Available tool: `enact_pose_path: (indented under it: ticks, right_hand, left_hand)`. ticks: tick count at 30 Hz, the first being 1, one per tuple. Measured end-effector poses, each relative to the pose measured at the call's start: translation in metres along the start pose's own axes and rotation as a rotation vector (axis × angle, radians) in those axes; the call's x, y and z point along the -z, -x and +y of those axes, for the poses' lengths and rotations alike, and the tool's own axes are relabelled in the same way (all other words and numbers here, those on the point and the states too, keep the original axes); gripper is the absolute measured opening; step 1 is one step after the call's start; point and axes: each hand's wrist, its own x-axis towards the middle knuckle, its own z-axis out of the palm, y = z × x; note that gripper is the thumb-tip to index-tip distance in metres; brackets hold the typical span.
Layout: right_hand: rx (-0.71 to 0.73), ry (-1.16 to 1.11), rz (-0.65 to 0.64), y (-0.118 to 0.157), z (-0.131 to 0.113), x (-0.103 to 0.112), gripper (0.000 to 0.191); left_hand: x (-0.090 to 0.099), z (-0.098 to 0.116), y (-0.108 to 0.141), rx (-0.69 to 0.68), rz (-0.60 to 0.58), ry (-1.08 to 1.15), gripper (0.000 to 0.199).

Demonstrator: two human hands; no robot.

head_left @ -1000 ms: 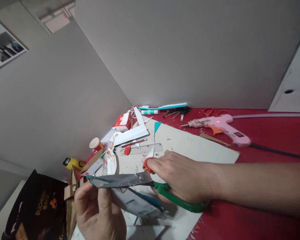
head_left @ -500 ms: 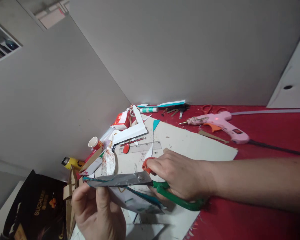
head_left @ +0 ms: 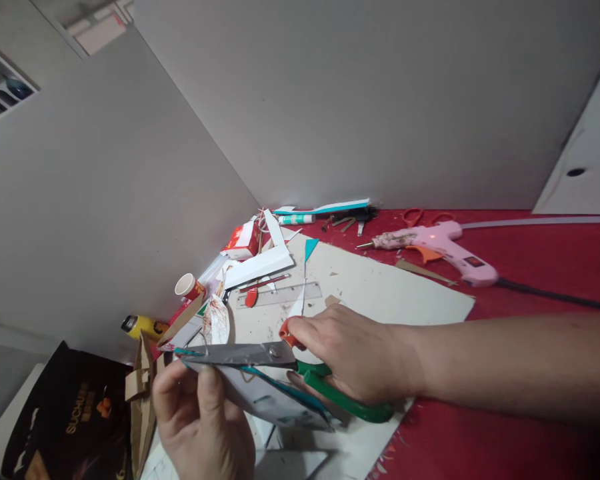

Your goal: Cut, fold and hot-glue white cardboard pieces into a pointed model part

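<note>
My right hand (head_left: 353, 353) grips scissors (head_left: 250, 355) by their orange and green handles, the blades pointing left. Between the thumb and fingers of my left hand (head_left: 205, 417) is a piece of white paper or card (head_left: 275, 400) with a teal edge. The blades lie along the upper edge of that piece, and a thin teal strip shows at their tips. My left thumb presses just below the blades. Part of the piece is hidden behind the scissors and my right fingers.
A pale board (head_left: 380, 283) covers part of the red table (head_left: 530, 267). On the table at right lies a pink glue gun (head_left: 440, 248). Toward the corner are a clear ruler (head_left: 280, 293), white card strips (head_left: 257, 267), a paper cup (head_left: 189, 287) and a yellow bottle (head_left: 144, 327). A black bag (head_left: 55, 413) stands lower left.
The scissors have moved slightly left along the piece, and the blades look closer together. My left hand has shifted a little to the right, still pinching the piece.
</note>
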Motion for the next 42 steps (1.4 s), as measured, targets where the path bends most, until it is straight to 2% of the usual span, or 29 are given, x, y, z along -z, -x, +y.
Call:
enact_pose_path:
  ticks: [3,6,12,15,21,30,34,42]
  right_hand:
    - [-0.017,-0.005,-0.024,-0.001,0.0,0.004,0.035]
    - [-0.029,-0.041,-0.035,-0.001,0.003,0.007,0.037]
    - [-0.077,-0.144,-0.078,0.0,0.006,0.006,0.036]
    - [-0.06,-0.129,-0.069,-0.001,0.006,0.006,0.035]
    - [-0.036,-0.085,-0.057,-0.001,0.006,0.009,0.038]
    - [-0.016,-0.042,-0.001,0.001,0.008,0.005,0.04]
    - [-0.027,-0.045,-0.024,0.0,0.006,0.007,0.04]
    - [-0.013,-0.023,-0.032,0.002,0.006,0.006,0.039]
  left_hand:
    - [0.002,-0.007,0.008,0.088,-0.069,-0.015,0.031]
    - [0.001,-0.008,0.01,0.107,-0.117,-0.013,0.029]
    - [-0.001,0.004,-0.006,0.065,-0.084,0.037,0.029]
    - [0.001,0.004,-0.01,0.04,-0.12,0.021,0.025]
    - [0.001,-0.001,-0.006,0.016,-0.164,0.011,0.022]
    - [0.0,-0.003,-0.005,0.023,-0.159,0.03,0.025]
    - [-0.001,-0.003,-0.004,0.063,-0.185,0.02,0.022]
    - [-0.001,-0.003,-0.003,0.047,-0.186,0.022,0.021]
